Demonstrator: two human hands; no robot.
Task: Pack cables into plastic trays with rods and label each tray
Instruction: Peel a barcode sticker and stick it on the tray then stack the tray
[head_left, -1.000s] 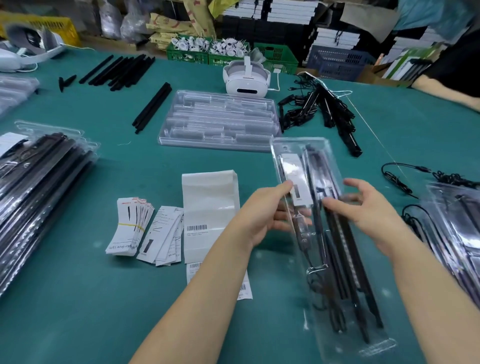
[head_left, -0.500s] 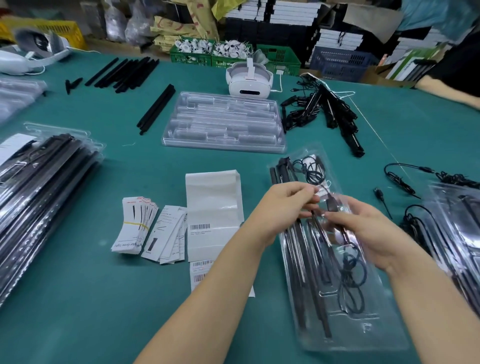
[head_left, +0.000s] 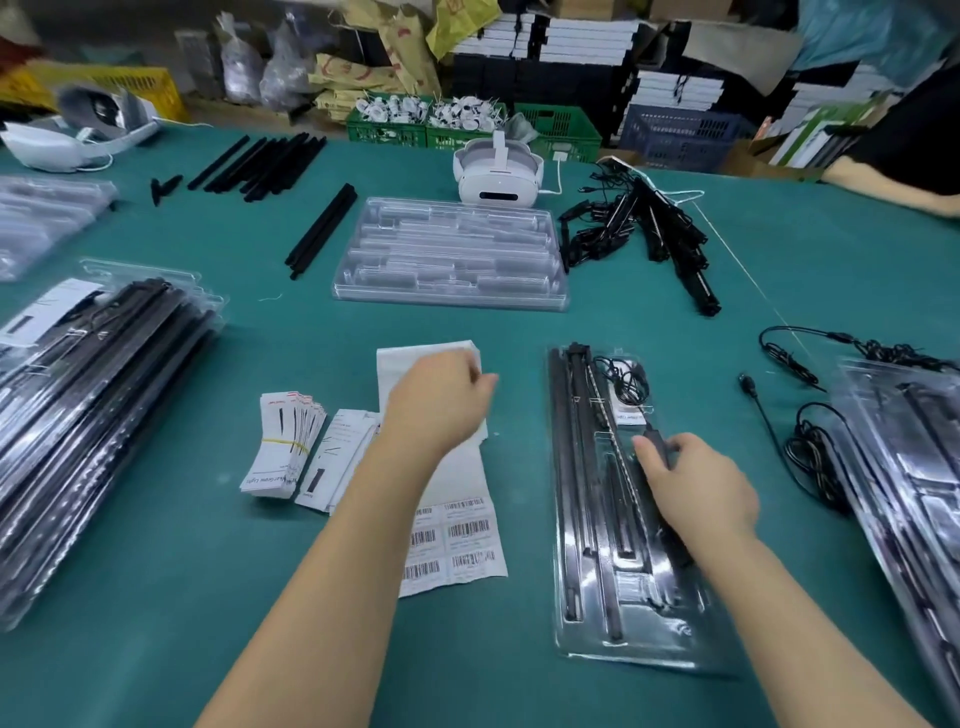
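Both forearms are bare to the frame edge; no sleeve covers either. The left hand (head_left: 434, 400) and right hand (head_left: 698, 486) carry no glove, ring or watch.

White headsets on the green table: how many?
2: one white headset at the far middle behind the clear empty tray, another at the far left corner. More may be hidden.

Left hand (head_left: 435, 397) loosely curled, palm down, forearm extended; right hand (head_left: 698, 486) palm down, fingers bent, pressing
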